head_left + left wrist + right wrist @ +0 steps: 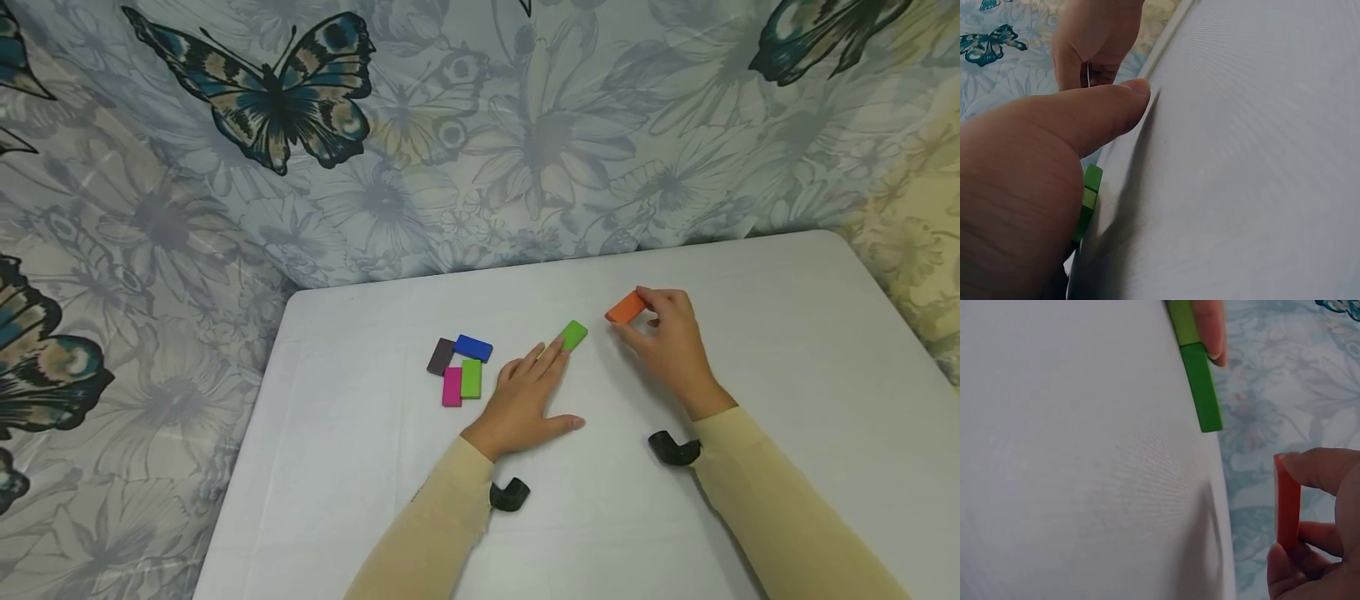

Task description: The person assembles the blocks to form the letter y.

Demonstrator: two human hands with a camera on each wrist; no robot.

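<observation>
Pinching: the orange block point(624, 308) is held by its ends between the thumb and fingertips of the right hand point(673, 346); it seems to be raised off the table point(600, 533).
Orange block's lie: it is placed up and to the right of the green block point(575, 335) in the head view, near its free end but apart from it. Both long axes are slanted from lower left to upper right, nearly in line.
Green pair: the green block is met end to end by a lighter green piece point(1185, 325), which is partly covered by fingers.
Left hand point(528, 400): its straight fingers are rested over the green pair, its thumb is spread, and nothing is gripped. By it the green pair is more closely approached than by the right.
Four to the left: a dark block point(440, 356), a blue block point(473, 347), a pink block point(452, 387) and a second green block point(471, 379) are grouped together.
Backdrop: the table is bordered by butterfly-printed cloth point(525, 150).
</observation>
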